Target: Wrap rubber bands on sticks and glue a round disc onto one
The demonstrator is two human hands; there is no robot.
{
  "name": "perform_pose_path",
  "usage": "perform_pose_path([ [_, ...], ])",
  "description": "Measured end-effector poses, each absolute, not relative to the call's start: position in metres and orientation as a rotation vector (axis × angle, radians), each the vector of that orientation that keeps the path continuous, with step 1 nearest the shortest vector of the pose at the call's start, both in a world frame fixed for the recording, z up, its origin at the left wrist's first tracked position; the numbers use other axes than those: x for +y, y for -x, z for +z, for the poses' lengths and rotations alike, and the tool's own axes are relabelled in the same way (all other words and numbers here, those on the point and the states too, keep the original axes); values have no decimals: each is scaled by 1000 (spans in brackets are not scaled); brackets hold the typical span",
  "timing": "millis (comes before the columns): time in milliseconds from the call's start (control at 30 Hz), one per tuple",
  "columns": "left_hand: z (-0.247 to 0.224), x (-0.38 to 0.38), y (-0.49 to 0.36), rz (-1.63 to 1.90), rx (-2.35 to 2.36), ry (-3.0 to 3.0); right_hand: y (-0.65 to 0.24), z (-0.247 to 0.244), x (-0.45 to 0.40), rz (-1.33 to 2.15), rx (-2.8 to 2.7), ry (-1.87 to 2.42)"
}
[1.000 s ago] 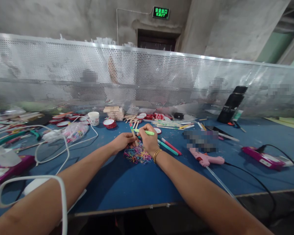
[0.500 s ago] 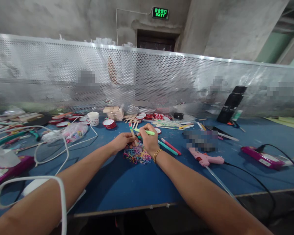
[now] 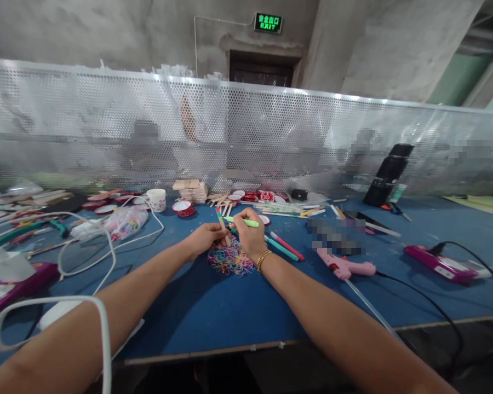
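Observation:
Pinched in my left hand (image 3: 208,238) is a wooden craft stick (image 3: 222,221), tilted, with red and green colour at its upper end. My right hand (image 3: 250,234) is closed around a light green marker pen (image 3: 246,221), whose tip points left at the coloured part of the stick. Under both hands lies a tangled heap of multicoloured elastic bands or threads (image 3: 230,260). A teal marker (image 3: 281,248) and a red marker (image 3: 287,245) rest just right of my right hand.
A pink glue gun (image 3: 345,267) with a cord lies to the right, near a purple power strip (image 3: 439,264). White cable (image 3: 105,323) loops over the left side. Behind stand a paper cup (image 3: 156,200), bottle caps (image 3: 183,208) and a perforated metal screen (image 3: 263,137).

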State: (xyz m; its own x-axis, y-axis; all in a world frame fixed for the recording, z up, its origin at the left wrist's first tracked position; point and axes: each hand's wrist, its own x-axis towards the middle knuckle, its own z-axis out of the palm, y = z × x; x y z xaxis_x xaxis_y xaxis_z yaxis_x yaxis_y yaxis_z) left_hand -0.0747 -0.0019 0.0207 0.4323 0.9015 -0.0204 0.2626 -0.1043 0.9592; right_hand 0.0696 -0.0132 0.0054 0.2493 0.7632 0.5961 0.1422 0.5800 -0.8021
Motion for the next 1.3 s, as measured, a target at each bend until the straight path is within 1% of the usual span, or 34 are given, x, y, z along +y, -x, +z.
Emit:
perform_pose_path([
  [500, 18, 0, 75, 763, 1039, -1622, -69, 9, -16, 499, -1276, 910],
  [667, 17, 1, 75, 766, 1048, -1643, -68, 9, -18, 583, -1292, 877],
  [867, 19, -1, 75, 752, 1055, -1649, -69, 4, -13, 486, -1290, 916],
  [1300, 18, -2, 74, 755, 1059, -1634, -67, 7, -17, 560, -1294, 883],
])
